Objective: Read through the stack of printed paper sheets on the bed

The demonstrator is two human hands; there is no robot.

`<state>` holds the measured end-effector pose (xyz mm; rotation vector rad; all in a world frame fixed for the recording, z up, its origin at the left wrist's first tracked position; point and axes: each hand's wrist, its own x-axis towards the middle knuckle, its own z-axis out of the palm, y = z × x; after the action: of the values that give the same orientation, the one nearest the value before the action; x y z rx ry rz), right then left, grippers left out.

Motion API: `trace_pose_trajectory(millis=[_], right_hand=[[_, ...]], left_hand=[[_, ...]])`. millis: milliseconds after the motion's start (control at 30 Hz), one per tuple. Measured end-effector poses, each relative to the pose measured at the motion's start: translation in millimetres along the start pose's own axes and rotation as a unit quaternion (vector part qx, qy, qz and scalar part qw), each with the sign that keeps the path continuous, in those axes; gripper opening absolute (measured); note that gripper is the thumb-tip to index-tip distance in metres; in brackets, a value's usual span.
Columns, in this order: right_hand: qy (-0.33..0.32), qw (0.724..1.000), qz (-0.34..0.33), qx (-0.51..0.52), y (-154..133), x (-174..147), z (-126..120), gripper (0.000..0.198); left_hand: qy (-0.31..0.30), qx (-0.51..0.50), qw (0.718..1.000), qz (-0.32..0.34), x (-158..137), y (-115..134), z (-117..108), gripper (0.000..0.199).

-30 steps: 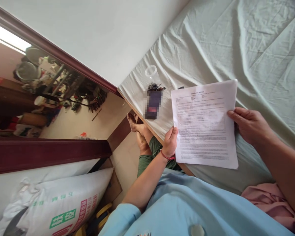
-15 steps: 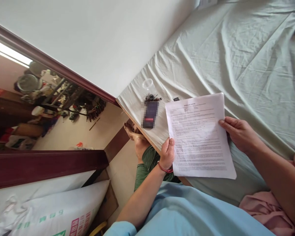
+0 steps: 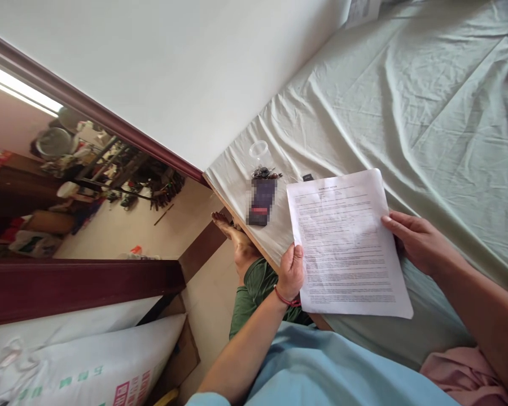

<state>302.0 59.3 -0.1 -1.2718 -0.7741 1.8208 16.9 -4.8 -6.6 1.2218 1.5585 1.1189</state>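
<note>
A printed sheet of paper [image 3: 342, 254] is held up before me, its lines of small text too fine to read. My left hand [image 3: 291, 272], with a red band at the wrist, pinches its left edge, thumb on the front. On the opposite edge, my right hand [image 3: 419, 237] grips the sheet the same way, its fingers behind the page. Whether more than one sheet is held, I cannot tell. Left of the paper, a dark phone-like object [image 3: 261, 202], blurred out, lies on the bed beside a bunch of keys [image 3: 266, 172].
A clear plastic cup [image 3: 259, 150] and a small black item [image 3: 307, 177] rest on the wrinkled pale bedsheet [image 3: 440, 113]. A white wall [image 3: 173, 73] borders the bed. Printed white sacks [image 3: 88, 361] stand at lower left. Pink cloth [image 3: 457, 375] lies at lower right.
The paper and both hands appear slightly lower and farther right in view. The bed items have shifted the same way, as the camera view has moved a little. Both hands keep their grip.
</note>
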Motion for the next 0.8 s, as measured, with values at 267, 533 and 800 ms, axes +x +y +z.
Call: trace_pose_trajectory(millis=[267,533,800], right_hand=[[0.011,0.999,0.019,-0.025,-0.5,1.8,3.2,0.037],[0.054,0.993,-0.066,-0.08,3.3,4.9,-1.5,0.037],[0.048,0.989,-0.109,-0.092,3.2,4.0,0.6,0.037]], left_hand=[[0.009,0.007,1.0,0.014,-1.1,-0.8,0.4,0.06],[0.027,-0.031,0.999,0.013,-0.4,-5.7,-1.8,0.059],[0.007,-0.05,0.999,0.016,1.7,-3.8,0.5,0.056]])
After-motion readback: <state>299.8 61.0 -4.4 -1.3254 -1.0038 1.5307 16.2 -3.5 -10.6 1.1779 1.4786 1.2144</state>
